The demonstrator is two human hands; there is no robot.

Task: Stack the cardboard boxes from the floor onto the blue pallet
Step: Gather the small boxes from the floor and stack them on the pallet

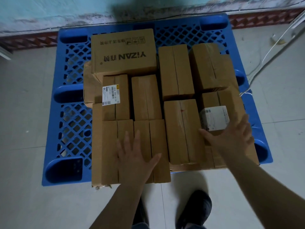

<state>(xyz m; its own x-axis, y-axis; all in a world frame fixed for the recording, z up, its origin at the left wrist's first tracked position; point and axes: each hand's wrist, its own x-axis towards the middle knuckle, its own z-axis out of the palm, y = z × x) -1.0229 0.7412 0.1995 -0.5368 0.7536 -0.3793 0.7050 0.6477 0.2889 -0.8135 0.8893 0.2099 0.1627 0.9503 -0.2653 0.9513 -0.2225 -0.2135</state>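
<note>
A blue plastic pallet (69, 113) lies on the tiled floor against the wall. Several brown cardboard boxes cover its middle, stacked in layers. A large box printed YIZAN (123, 52) sits at the back left. My left hand (133, 156) lies flat, fingers spread, on the near-left box (112, 151). My right hand (231, 134) is open, fingers spread, at the near-right box with a white label (214, 118), thumb touching the neighbouring box (181, 129). Neither hand grips anything.
A pale blue wall with a red patterned skirting (29, 40) runs behind the pallet. White cables (267, 52) and a metal bar lie on the floor at the right. My dark shoes (196, 210) stand on the tiles just in front of the pallet.
</note>
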